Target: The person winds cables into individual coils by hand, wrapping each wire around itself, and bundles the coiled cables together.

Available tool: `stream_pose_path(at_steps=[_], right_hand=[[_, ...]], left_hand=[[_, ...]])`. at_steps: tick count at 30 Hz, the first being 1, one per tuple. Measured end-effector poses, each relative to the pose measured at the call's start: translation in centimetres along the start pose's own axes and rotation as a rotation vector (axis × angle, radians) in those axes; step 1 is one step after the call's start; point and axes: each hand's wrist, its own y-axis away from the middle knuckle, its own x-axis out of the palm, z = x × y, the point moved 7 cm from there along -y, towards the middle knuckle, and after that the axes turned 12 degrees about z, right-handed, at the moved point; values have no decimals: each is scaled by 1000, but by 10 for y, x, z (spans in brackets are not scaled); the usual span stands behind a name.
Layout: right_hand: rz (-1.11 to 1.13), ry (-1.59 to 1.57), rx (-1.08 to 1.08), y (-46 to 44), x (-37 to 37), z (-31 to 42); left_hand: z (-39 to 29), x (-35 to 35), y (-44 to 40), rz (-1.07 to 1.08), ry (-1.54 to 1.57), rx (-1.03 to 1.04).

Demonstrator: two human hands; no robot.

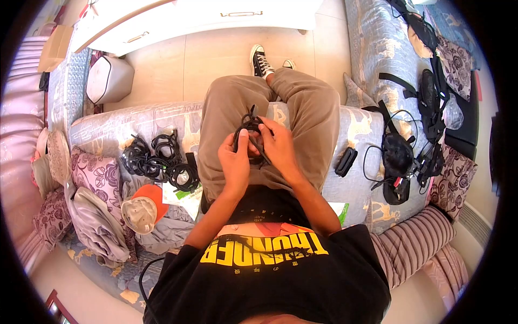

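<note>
Between my knees, over my lap, both hands grip a black cable (pixel 249 125) bundled in a loose coil. My left hand (pixel 235 156) is closed on one side of the loop, thumb up along it. On the other side, the fingers of my right hand (pixel 277 146) pinch the strands. A short end of cable sticks up above the coil, and part of the loop is hidden behind the fingers. On the sofa by my left thigh lie several coiled black cables (pixel 156 156).
An orange and beige cap (pixel 143 210) and crumpled grey clothing (pixel 97 221) lie on the left. To the right are a small black case (pixel 346 162) and tangled black straps with gear (pixel 399 154). A white cabinet (pixel 205 24) and grey bin (pixel 110 79) stand ahead.
</note>
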Motion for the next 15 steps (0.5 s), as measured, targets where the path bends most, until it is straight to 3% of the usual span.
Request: stream_pose_path(at_steps=[8,15], right_hand=[[31,14,52,1,-1,2],[-7,69,126,7,-13,-10]], left_hand=[[15,-6,-3,-54,83,-68],[18,0,-9,110,-10,-163]])
